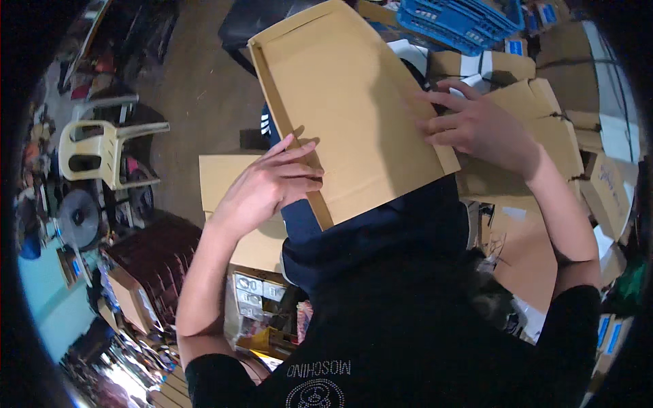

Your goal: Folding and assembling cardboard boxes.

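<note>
The person holds a flat brown cardboard box blank (354, 109) tilted up over the lap, in the middle of the scene. The left hand (269, 187) is closed on the near left edge of it, fingers bent over a narrow side flap (307, 182) that already stands folded up along that edge. The right hand (476, 126) lies on the right edge with the fingers spread and pressing; I cannot tell if it grips or only pushes.

It seems the forming of the box is about half way: the left flap and the far flap are raised, but the right side is not yet visibly folded and the near end is hidden behind dark clothing.

More flat cardboard pieces (537, 129) lie on the right, another brown sheet (224, 177) on the left under the hand. A blue plastic crate (456, 20) stands far right, a pale plastic chair (102, 153) on the far left
</note>
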{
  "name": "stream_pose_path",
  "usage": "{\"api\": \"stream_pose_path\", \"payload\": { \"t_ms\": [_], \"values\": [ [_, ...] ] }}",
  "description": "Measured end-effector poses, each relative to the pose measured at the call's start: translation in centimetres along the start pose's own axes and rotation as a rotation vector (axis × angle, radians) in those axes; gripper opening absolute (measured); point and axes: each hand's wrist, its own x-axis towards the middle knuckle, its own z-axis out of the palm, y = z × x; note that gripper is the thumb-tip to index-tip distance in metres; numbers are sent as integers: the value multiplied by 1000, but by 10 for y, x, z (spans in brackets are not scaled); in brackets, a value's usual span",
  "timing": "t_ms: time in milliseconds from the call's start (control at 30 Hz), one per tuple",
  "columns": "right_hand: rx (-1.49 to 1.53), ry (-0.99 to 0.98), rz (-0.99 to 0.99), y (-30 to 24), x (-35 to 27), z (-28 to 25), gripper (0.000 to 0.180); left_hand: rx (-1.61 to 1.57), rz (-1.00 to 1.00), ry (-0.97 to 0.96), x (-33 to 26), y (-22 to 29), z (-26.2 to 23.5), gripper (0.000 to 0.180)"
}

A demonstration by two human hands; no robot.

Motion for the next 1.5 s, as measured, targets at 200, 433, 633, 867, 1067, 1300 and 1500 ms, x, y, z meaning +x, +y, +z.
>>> {"api": "stream_pose_path", "payload": {
  "t_ms": [200,433,633,867,1067,1300,1500],
  "values": [
    [226,-89,20,4,22,1,14,-25,67,-30,0,-8,-1,26],
    [160,146,38,-8,28,47,14,112,80,14,-12,0,16,29],
    [86,241,60,-27,35,63,22,73,103,30,-18,-6,28,28],
    [158,346,153,-51,40,69,22,104,-137,331,-7,0,54,24],
    [99,323,154,-57,40,69,33,268,-300,375,-1,1,66,18],
    [179,485,90,-49,45,78,36,-65,-207,695,-9,-17,79,15],
    [181,523,59,-52,47,82,31,187,-55,638,-16,-17,79,25]
  ]
}}
